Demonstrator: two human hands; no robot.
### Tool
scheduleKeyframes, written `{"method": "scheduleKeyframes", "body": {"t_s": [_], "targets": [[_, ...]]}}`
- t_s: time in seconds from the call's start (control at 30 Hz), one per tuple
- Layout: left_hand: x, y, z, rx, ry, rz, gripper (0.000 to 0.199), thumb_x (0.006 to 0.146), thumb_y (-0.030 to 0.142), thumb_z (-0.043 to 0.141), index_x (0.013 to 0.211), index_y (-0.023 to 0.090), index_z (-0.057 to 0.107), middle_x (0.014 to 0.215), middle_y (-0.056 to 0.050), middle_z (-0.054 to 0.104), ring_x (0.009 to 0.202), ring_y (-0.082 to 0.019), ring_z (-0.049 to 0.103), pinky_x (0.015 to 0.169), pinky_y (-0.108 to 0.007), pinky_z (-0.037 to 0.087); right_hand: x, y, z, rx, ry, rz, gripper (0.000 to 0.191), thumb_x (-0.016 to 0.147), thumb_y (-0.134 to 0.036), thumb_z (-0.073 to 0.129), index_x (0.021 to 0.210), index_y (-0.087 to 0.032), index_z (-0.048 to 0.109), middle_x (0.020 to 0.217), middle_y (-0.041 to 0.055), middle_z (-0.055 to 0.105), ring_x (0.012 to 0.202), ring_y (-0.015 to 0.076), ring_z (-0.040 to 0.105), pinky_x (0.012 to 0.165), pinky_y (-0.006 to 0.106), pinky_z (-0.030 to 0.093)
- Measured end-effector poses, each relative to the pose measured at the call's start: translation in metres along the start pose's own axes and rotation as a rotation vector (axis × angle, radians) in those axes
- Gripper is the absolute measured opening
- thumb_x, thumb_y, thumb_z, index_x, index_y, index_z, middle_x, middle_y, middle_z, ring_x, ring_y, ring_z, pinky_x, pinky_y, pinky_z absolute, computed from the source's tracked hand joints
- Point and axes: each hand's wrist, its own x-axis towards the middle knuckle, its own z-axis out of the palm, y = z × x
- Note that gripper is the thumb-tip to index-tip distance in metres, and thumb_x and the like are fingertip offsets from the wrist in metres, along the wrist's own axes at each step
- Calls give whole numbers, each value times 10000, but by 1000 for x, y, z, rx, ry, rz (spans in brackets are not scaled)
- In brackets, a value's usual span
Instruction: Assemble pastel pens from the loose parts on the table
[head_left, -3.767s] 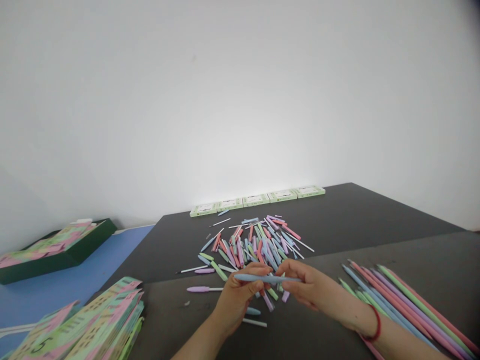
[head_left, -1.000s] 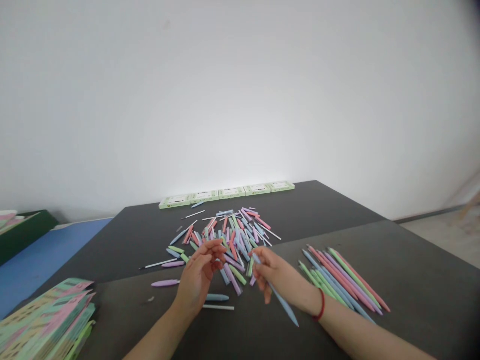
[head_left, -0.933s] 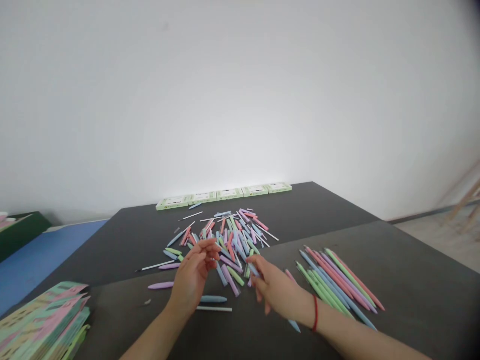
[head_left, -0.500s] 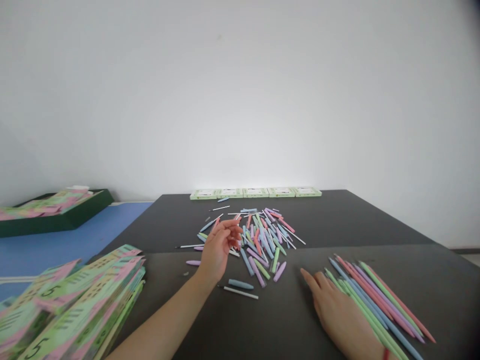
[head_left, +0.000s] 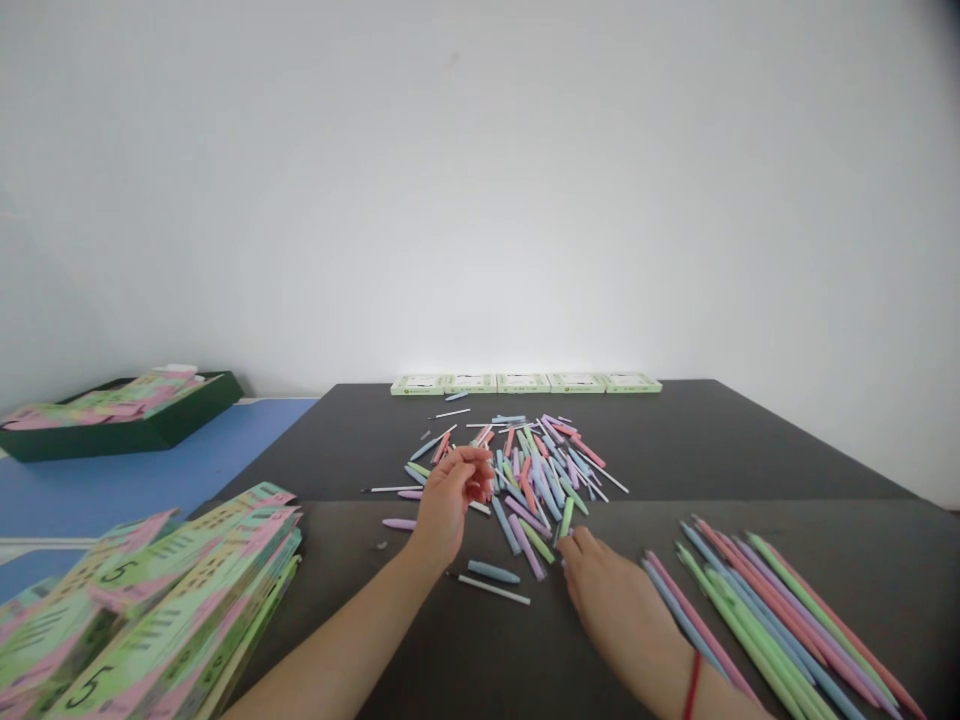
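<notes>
My left hand (head_left: 448,508) hovers over the near left side of a pile of pen parts (head_left: 529,470), its fingers loosely bent and nothing showing between them. Purple, blue, green and red barrels and thin white refills make up the pile. At its near right edge, my right hand (head_left: 619,598) has its fingers closed down on a purple pen barrel, mostly covered by the fingertips. Below the left hand lie a blue pen barrel (head_left: 493,572) and a white pen refill (head_left: 491,589). Long coloured pens (head_left: 787,610) are lined up to the right of my right hand.
Stacked printed green-and-pink packets (head_left: 172,600) occupy the near left. Beyond them a dark green tray (head_left: 172,418) with more packets stands on a blue surface (head_left: 262,430). Flat pale green boxes (head_left: 523,384) form a row along the black table's (head_left: 660,430) far edge.
My right hand has moved left from the lined-up pens to the pile and closed over the purple barrel. A pink and a blue pen now show where it was. My left hand stays nearly in place.
</notes>
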Motion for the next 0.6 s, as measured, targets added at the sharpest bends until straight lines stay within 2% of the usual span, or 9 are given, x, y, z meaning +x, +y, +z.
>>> {"method": "scheduleKeyframes", "body": {"t_s": [0.1, 0.2, 0.33, 0.37, 0.43, 0.6], "targets": [[-9, -1, 3, 230, -191, 47, 151, 731, 141, 473, 728, 176, 620, 673, 0, 575, 608, -136, 512, 591, -256, 404, 8, -6, 2, 7, -29, 18, 326, 812, 42, 403, 963, -175, 595, 913, 82, 629, 818, 219, 631, 662, 298, 475], [-22, -2, 11, 442, -392, 124, 135, 669, 72, 565, 686, 189, 631, 764, -14, 613, 804, -190, 539, 795, -314, 399, 9, 6, 7, 20, -40, 58, 325, 810, 51, 391, 948, -170, 586, 905, 81, 623, 821, 216, 639, 666, 291, 467], [-32, -5, 21, 1133, -747, 365, 165, 761, 60, 529, 842, 180, 607, 949, -64, 599, 930, -218, 520, 835, -334, 407, 9, 26, 9, 97, -77, 82, 303, 817, 36, 381, 914, -182, 567, 877, 62, 613, 792, 198, 648, 625, 262, 445], [-32, -5, 22, 1258, -785, 415, 164, 785, 68, 518, 876, 179, 596, 973, -68, 593, 933, -216, 522, 822, -328, 416, 10, 29, 9, 112, -83, 76, 306, 813, 39, 380, 917, -181, 564, 880, 64, 611, 800, 195, 647, 630, 258, 440], [-31, -6, 23, 1357, -787, 472, 142, 812, 89, 517, 897, 180, 584, 971, -66, 591, 923, -212, 529, 795, -318, 427, 13, 32, 8, 125, -92, 57, 312, 802, 44, 383, 929, -177, 563, 884, 70, 612, 808, 194, 644, 642, 257, 435], [-27, -9, 20, 1366, -787, 536, 116, 807, 91, 537, 868, 183, 573, 942, -62, 600, 908, -217, 535, 775, -325, 429, 15, 31, 5, 120, -96, 43, 283, 808, 23, 404, 912, -174, 577, 886, 81, 620, 804, 204, 637, 657, 267, 431]]}}
